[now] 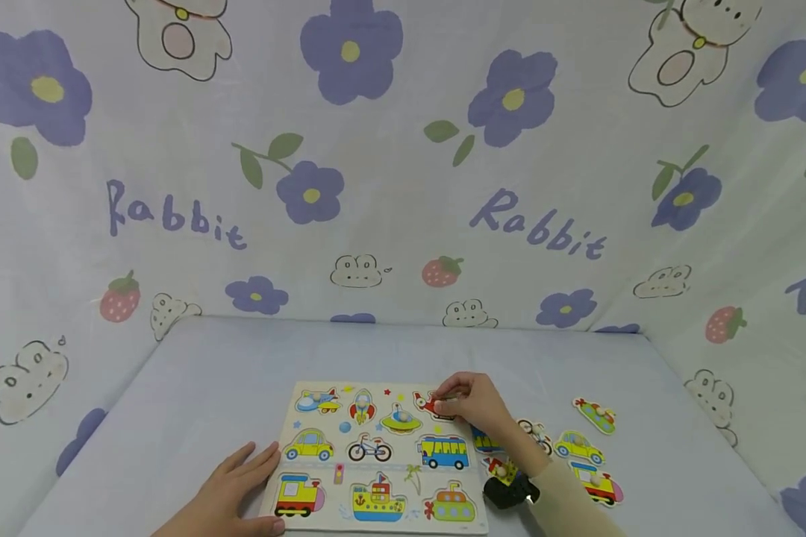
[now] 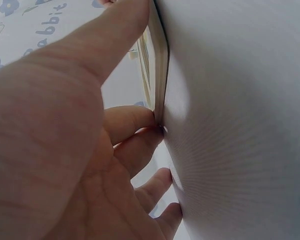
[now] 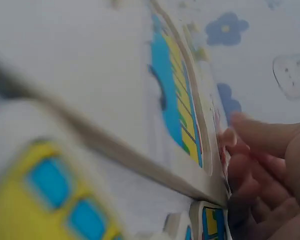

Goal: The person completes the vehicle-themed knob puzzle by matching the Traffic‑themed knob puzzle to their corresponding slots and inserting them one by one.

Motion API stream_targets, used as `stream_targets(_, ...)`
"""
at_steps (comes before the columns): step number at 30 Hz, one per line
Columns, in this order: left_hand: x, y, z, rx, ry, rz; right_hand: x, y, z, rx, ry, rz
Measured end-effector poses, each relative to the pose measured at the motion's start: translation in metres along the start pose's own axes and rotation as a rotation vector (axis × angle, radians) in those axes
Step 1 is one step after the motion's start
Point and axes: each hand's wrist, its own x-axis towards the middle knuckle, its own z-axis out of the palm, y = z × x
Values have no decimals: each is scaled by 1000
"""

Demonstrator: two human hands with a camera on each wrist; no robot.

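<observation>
The right hand (image 1: 473,406) has thumb and fingertips drawn together in a pinch on the knob (image 3: 230,137) of a red helicopter piece (image 1: 427,403), which lies right beneath them at the far right corner of the pale puzzle board (image 1: 336,496). Whether it sits fully in its recess I can't tell.

The left hand (image 1: 238,485) is loosely spread, touching the board at its near left corner.

On the board, a blue airplane piece (image 1: 318,401), a red-and-yellow rocket piece (image 1: 362,408) and a green-and-yellow flying saucer piece (image 1: 401,420) fill their recesses. Past its right edge, a green submarine piece (image 1: 595,415), a yellow car piece (image 1: 580,447) and a red-and-yellow train piece (image 1: 598,485) lie on the pale cloth-covered table (image 1: 195,403).

Only the right wrist view shows the knob clearly; the left wrist view alone shows the board's thick edge by the thumb.
</observation>
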Motion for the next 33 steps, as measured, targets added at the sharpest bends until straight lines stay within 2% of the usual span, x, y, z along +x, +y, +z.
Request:
stream_targets(4, -1, 2, 1, 16, 12, -17, -20, -6, -6, -118, 75, -63)
stream_targets(8, 1, 5, 1, 9, 22, 11, -49, -13, -26, -203, 103, -49)
stream_targets(12, 0, 6, 1, 2, 19, 4, -81, -17, -54, -237, 123, 34)
stream_targets(16, -2, 6, -1, -20, 17, 10, -104, -20, -88, -243, 172, 120)
stream_targets(22, -5, 5, -2, -88, -1, 55, -122, -1, -128, -282, 252, 201)
stream_targets(27, -5, 6, -3, -77, -7, 5, -130, 16, -148, -310, 280, 196)
stream_targets(30, -4, 7, -3, -56, -4, -27, -132, 24, -155, -311, 280, 182)
stream_targets(33, -4, 8, -4, -46, 5, -31, -132, 30, -158, -299, 270, 194)
